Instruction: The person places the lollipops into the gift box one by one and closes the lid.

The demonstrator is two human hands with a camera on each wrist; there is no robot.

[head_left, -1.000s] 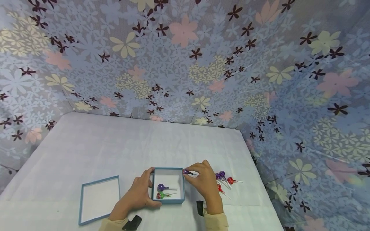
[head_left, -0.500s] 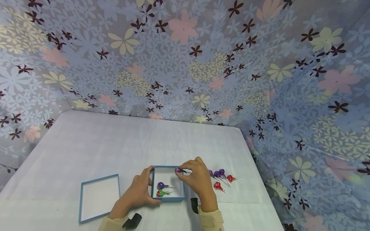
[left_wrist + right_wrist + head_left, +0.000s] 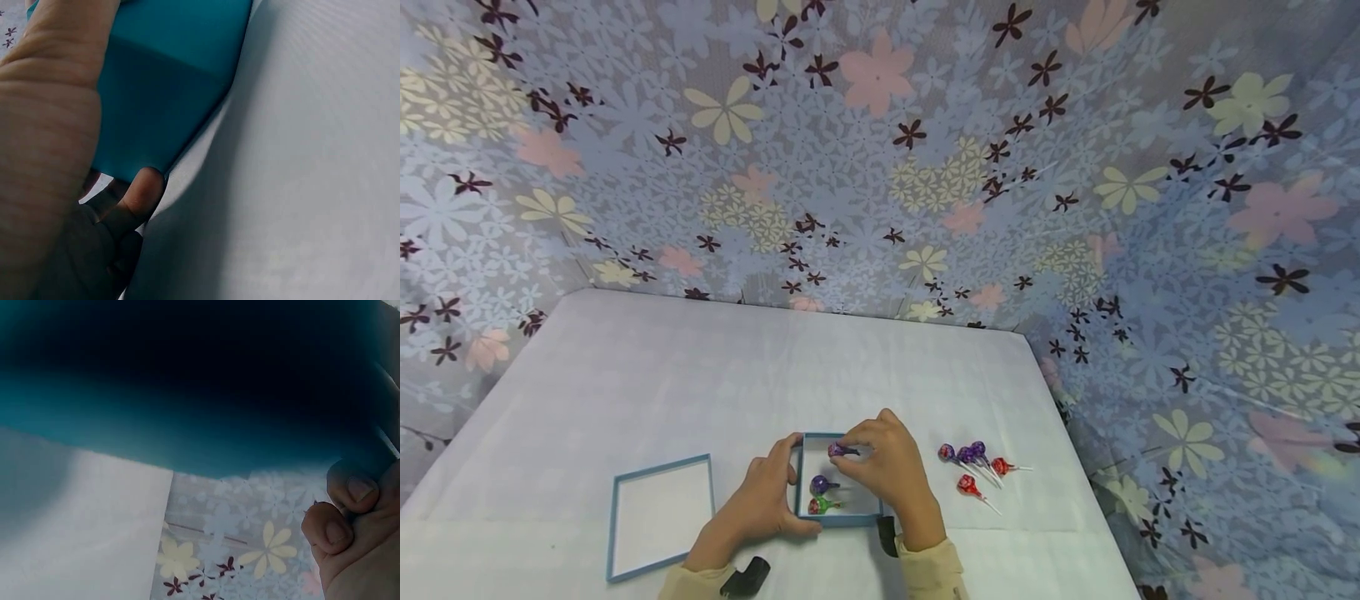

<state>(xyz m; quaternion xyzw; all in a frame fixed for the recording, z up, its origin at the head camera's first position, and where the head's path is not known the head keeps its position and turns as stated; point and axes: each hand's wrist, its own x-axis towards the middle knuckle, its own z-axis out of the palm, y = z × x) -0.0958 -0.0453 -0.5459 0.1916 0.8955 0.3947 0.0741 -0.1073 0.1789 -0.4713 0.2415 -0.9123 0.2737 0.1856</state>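
Observation:
My left hand point(image 3: 756, 502) grips the left side of a small blue box point(image 3: 848, 522) with a white inside, thumb at the front corner and fingers at the back. In the left wrist view the hand's fingertip point(image 3: 147, 187) lies against the blue box wall point(image 3: 156, 106). Between thumb and fingers my right hand point(image 3: 891, 468) pinches a purple-wrapped lollipop point(image 3: 837, 450) over the back part of the box. Inside, a purple lollipop point(image 3: 819, 484) and a green-and-red lollipop point(image 3: 817, 506) lie at the front left, their sticks pointing right. The right wrist view shows mostly blurred blue box wall point(image 3: 125, 419).
A shallow blue-edged lid point(image 3: 662, 518) lies to the left, white inside up. Right of the box, purple lollipops point(image 3: 947, 452) and red lollipops point(image 3: 967, 484) lie loose on the white tablecloth point(image 3: 760, 367). A flowered cloth point(image 3: 850, 167) hangs behind the table.
My right hand has moved left with the pinched lollipop, from the box's right rim to above its inside. The left hand and box have stayed in place.

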